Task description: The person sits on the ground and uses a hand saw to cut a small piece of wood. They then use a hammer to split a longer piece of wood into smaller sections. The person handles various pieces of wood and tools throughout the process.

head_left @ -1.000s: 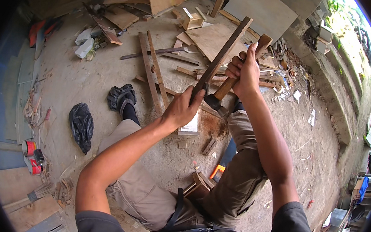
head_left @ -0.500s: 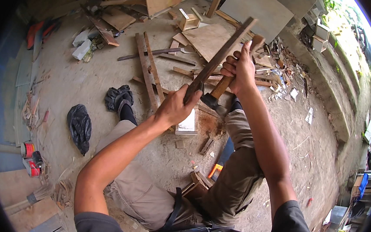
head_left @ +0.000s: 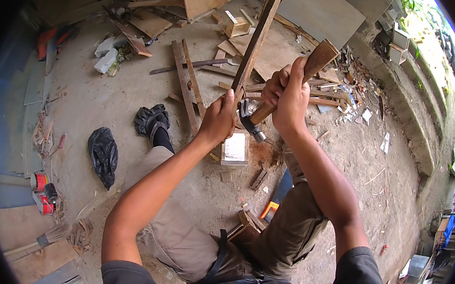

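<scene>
so, left hand (head_left: 219, 119) clamps a wooden strip (head_left: 255, 45), right hand (head_left: 290, 98) a hammer (head_left: 263, 113) — open floor (head_left: 368, 222) reaches the step edge (head_left: 412, 123).

Left hand (head_left: 219, 121): closed, fingers curled, thumb toward 12 o'clock. Right hand (head_left: 288, 99): closed, fingers curled, thumb toward 12 o'clock. Left forearm (head_left: 165, 175): directed to 1 o'clock. Right forearm (head_left: 324, 168): directed to 11 o'clock. Both elbows (head_left: 120, 231) bent.

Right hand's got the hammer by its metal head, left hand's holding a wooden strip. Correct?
Not quite: the head view shows the right hand gripping the hammer by its wooden handle, not by the metal head. The left hand is indeed holding a wooden strip.
</scene>
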### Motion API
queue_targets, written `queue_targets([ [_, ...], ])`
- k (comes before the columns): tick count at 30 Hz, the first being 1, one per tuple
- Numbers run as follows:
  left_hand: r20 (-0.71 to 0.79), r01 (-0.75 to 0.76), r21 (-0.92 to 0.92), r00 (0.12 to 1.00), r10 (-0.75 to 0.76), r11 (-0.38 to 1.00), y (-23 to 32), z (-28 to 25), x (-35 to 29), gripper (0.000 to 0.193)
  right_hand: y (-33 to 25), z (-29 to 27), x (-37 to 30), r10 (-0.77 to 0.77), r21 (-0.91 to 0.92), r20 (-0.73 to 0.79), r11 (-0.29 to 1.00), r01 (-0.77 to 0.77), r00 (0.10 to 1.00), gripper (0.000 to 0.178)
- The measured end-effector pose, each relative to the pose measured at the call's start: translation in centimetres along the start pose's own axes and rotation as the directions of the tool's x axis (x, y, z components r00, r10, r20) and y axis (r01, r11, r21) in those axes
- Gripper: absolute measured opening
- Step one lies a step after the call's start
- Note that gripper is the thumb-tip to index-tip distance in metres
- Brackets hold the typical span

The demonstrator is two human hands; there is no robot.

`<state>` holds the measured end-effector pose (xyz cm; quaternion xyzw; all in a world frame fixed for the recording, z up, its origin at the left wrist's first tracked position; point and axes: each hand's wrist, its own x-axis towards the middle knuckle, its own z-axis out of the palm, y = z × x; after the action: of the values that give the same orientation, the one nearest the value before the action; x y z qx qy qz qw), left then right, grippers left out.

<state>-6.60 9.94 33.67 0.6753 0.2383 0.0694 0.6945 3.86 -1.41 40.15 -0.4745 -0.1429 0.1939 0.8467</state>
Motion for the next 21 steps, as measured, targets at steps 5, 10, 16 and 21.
queue_targets([
  [5, -0.024, -0.001, 0.077, 1.0, 0.003, 0.997, 0.4, 0.6, 0.0, 0.052, -0.8, 0.1, 0.2, 0.043, -0.007, -0.037, 0.999, -0.043, 0.998, 0.057],
  [10, -0.024, -0.143, 0.228, 0.988, 0.153, 0.963, -1.5, 0.6, 0.3, 0.052, -1.5, -0.7, 1.4, 0.064, 0.126, -0.086, 0.991, -0.053, 0.994, 0.058],
  [16, -0.019, -0.138, 0.158, 0.99, 0.142, 0.978, -1.9, 1.2, -0.4, 0.051, -1.4, -1.9, 2.9, 0.213, 0.178, -0.169, 0.967, -0.182, 0.962, 0.059],
  [21, -0.034, -0.165, 0.187, 0.984, 0.175, 0.968, -1.4, 1.6, -0.6, 0.051, -1.5, -1.9, 2.7, 0.115, 0.178, -0.25, 0.981, -0.071, 0.961, 0.059],
])
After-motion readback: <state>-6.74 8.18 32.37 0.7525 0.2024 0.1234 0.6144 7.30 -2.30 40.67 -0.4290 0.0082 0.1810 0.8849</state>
